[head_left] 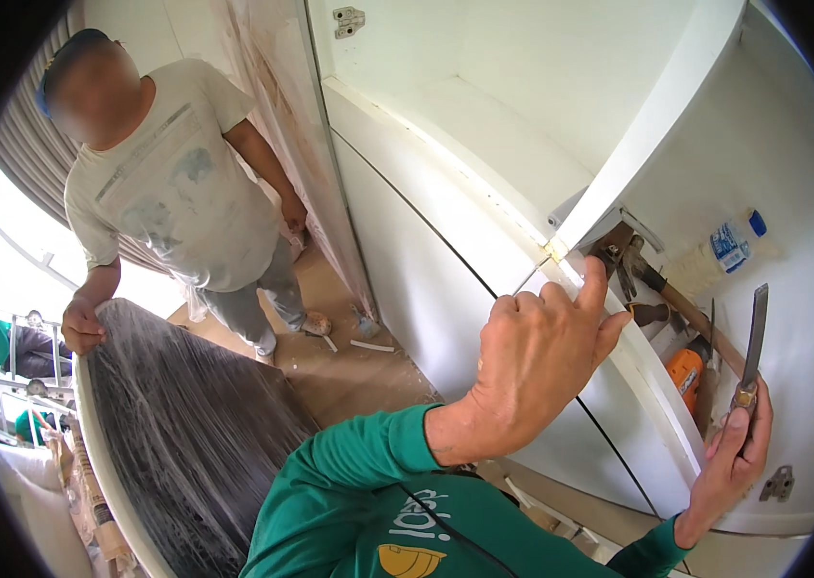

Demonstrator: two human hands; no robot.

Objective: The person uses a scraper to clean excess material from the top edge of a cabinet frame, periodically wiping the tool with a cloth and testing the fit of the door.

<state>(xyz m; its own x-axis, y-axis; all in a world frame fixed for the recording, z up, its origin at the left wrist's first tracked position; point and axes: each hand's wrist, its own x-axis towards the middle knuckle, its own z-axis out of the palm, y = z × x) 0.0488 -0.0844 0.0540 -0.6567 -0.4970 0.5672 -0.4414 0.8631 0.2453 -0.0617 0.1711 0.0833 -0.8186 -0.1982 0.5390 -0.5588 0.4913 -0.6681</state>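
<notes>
My left hand [544, 371] is over the front edge of a white cabinet [426, 226]. Its index finger is stretched out and the thumb stands apart, while the other fingers curl in; I see nothing held in it. The fingertip is near a yellowish patch [555, 250] where the upright divider [653, 125] meets the cabinet's front rail. On the right, my right hand [736, 448] grips a chisel [755, 337] with its blade pointing up. The palm hides the chisel's handle.
Inside the cabinet lie a hammer [691, 313], an orange tool [684, 376] and a plastic bottle [731, 247]. Metal hinges [349, 21] are fixed to the cabinet. At left another person [185, 183] rests a hand on a curved dark panel [185, 424] wrapped in film. Scraps [371, 346] litter the floor.
</notes>
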